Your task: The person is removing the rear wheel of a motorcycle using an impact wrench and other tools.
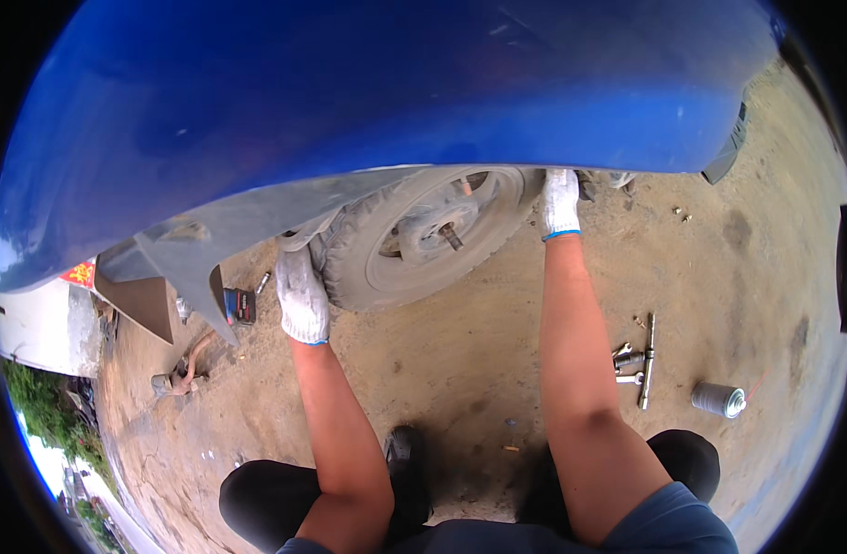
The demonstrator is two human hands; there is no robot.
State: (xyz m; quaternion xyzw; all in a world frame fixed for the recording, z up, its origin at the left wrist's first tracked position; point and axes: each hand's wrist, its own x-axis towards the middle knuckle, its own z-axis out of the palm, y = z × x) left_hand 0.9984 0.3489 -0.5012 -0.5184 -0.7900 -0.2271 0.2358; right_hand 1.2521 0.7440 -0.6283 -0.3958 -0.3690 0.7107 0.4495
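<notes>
A dusty wheel with a thick treaded tyre stands tilted under the blue fender of a vehicle. My left hand, in a white knit glove, presses against the tyre's left side. On the opposite side my right hand, gloved the same way, reaches up to the tyre's edge just below the fender. Both hands look closed on the wheel, though their fingertips are hidden behind the tyre and bodywork. A dark hub end shows through the wheel's centre hole.
On the dirty ground at right lie a long metal wrench bar, smaller spanners and a spray can. Small brass-coloured nuts lie farther off. At left are a dark box and a rusty curved part, near the hanging grey fender panel.
</notes>
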